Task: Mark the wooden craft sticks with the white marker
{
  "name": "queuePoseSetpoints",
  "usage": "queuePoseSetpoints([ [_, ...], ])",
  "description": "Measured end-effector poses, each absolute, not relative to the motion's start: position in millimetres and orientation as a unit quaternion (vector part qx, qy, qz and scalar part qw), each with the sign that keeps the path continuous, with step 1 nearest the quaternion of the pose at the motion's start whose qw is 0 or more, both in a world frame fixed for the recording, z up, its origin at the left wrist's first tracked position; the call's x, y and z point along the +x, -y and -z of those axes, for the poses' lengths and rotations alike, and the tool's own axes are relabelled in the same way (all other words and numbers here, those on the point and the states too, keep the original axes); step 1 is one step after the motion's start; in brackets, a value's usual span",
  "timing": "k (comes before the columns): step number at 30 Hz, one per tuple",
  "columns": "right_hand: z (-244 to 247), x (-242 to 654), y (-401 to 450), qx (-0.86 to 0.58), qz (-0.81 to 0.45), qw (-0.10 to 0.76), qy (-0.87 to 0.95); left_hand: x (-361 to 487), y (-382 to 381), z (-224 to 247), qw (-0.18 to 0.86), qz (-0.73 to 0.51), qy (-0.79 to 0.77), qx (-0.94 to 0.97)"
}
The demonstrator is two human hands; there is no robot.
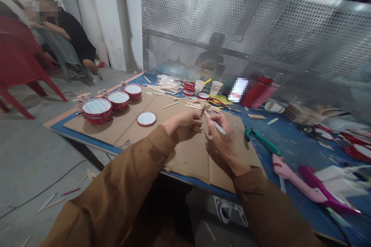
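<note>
My left hand [188,124] is closed in a pinch around a short wooden stick [202,111] with a dark reddish part, held up over the cardboard [185,154]. Close by on the right, my right hand [222,134] grips a light-coloured marker pen [219,127], its tip end pointing at the stick. Whether the tip touches the stick I cannot tell. Loose wooden sticks [191,104] lie scattered just beyond both hands. To the left of my left hand a round, red-rimmed piece [146,118] with a pale face lies flat on the cardboard.
Stacks of red-rimmed rounds [96,111] with sticks attached stand at the left. Teal-handled pliers [265,141], a pink hand-shaped tool [295,179] and a red container [257,92] lie right. Behind rises a perforated metal panel [249,34]. A person [72,34] sits far left.
</note>
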State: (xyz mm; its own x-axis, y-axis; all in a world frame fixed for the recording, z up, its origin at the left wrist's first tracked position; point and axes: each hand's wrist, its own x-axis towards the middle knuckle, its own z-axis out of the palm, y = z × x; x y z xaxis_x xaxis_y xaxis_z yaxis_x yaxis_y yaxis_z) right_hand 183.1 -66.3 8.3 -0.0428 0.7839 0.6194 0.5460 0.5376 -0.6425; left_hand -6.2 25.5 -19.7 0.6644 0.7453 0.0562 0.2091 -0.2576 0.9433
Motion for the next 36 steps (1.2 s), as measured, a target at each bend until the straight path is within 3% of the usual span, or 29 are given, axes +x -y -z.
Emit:
queuePoseSetpoints([
  [36, -8.8, 181.4, 64.3, -0.436, -0.093, 0.494, 0.746, -7.1, -14.3, 2.5, 0.514, -0.241, -0.320, 0.758],
])
